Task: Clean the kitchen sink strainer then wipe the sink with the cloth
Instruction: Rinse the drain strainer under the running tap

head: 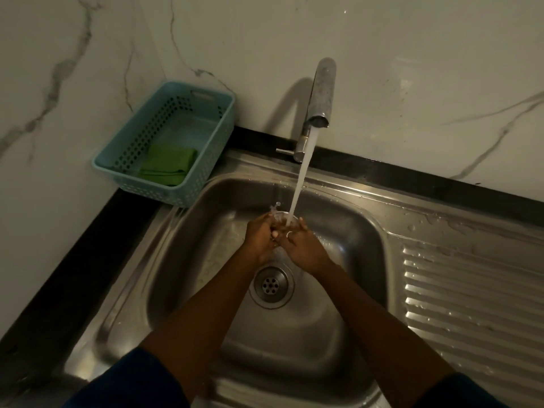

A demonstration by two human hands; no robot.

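A back wall [412, 54] of white marble-look panel with thin grey veins spans 11 to 3 o'clock; a side wall [44, 83] of the same finish meets it in a corner near 11 o'clock; a glossy black countertop [73, 245] runs along both, from 8 o'clock round to 3; a perforated teal basket [217, 142] sits in the corner at 10 o'clock; a chrome tap [323, 89] rises at 12 o'clock, its curved shadow [290, 107] on the wall at its 9 o'clock; the light is dim.

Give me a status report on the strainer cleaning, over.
Left hand and right hand both grip the strainer under the running tap. Green cloth untouched in the blue basket. Nothing in the way.
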